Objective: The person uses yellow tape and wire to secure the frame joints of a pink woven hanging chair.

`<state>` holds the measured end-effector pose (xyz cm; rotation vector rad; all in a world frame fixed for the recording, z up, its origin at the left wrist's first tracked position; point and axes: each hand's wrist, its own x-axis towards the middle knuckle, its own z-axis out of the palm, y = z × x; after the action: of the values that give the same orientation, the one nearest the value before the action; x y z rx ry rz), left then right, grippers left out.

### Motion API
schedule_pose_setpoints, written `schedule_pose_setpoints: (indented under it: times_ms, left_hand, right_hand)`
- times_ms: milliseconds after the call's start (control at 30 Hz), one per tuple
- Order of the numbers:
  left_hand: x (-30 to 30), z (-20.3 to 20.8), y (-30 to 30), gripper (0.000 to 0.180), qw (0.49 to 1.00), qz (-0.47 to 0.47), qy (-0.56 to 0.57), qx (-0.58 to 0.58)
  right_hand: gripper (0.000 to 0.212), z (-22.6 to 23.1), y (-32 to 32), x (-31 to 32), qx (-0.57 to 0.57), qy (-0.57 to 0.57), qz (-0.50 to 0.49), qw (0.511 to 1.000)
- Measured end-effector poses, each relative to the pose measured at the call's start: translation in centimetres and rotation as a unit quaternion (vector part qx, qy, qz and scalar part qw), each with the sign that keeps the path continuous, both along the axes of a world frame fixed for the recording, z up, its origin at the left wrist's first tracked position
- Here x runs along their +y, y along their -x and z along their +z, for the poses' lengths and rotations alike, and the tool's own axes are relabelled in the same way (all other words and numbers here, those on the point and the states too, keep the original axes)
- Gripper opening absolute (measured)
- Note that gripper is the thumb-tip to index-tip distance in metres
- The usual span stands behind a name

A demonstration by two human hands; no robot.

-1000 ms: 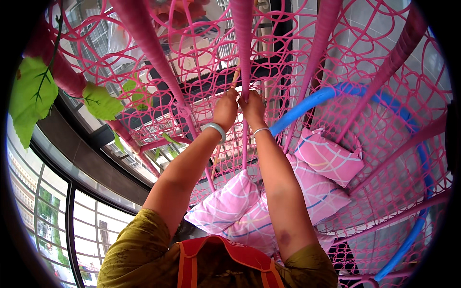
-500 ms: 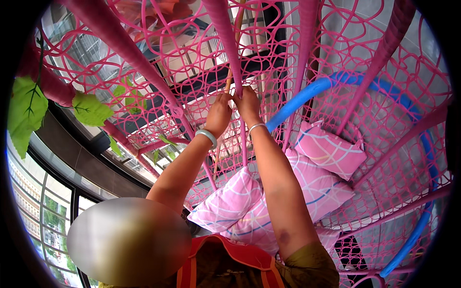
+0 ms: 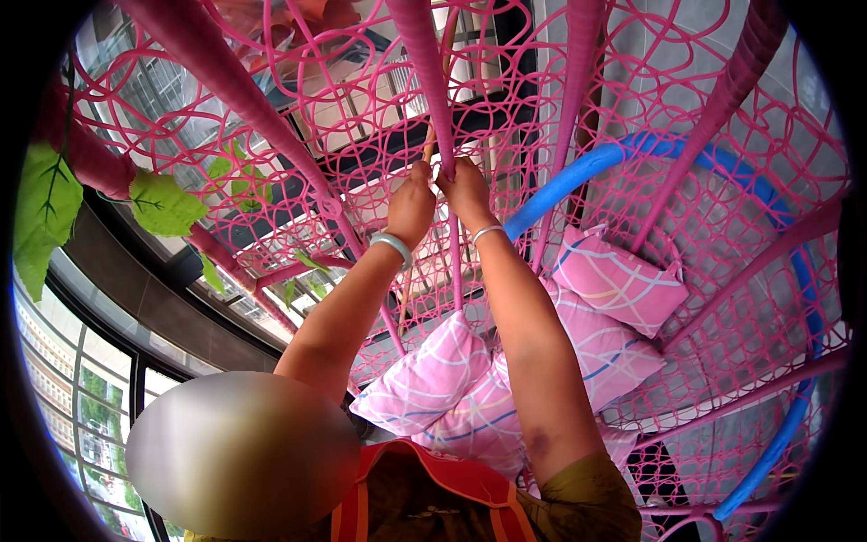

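In front of me, both arms reach up to a pink cord-wrapped pole [image 3: 424, 68] of a netted frame. My right hand [image 3: 466, 194] is closed around this pole, with its thumb side toward the left. Just left of it, my left hand [image 3: 412, 206] is closed too, beside a tan cane [image 3: 429, 142] that runs down behind it. What the left fingers hold is hidden. A narrow gap separates the two hands. Loose pink cord netting [image 3: 361, 167] surrounds them.
Pink patterned cushions [image 3: 619, 280] lie below and to the right. A blue tube [image 3: 578, 176] curves along the right. More wrapped poles [image 3: 567, 108] slant around me. Green artificial leaves [image 3: 167, 203] hang at the left, near large windows [image 3: 86, 388].
My left fingers have lifted slightly and drawn apart from the right hand. The right hand stays on the pole. The view has shifted a little.
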<state>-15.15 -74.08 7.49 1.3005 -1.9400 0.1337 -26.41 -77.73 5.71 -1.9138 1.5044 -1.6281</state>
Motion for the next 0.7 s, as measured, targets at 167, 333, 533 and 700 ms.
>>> schedule_pose_setpoints:
  times_ms: [167, 333, 533, 700]
  left_hand:
    - [-0.1, 0.7, 0.7, 0.022, 1.000, -0.024, 0.001, -0.010]
    - [-0.9, 0.8, 0.9, 0.022, 0.999, -0.032, -0.002, -0.024]
    - [-1.8, 0.5, 0.9, 0.025, 0.998, -0.049, 0.009, -0.026]
    - [-2.0, 0.7, 0.9, 0.034, 0.997, -0.031, 0.046, -0.048]
  right_hand:
    - [0.019, 0.8, 0.1, 0.6, 0.005, -0.018, 0.011, 1.000]
    - [0.019, 0.3, 0.2, 0.3, 0.015, -0.002, 0.003, 1.000]
    - [0.018, -0.2, 0.0, 0.0, 0.002, -0.005, -0.009, 1.000]
    - [0.017, -0.2, -0.6, 0.7, -0.034, -0.003, -0.022, 0.999]
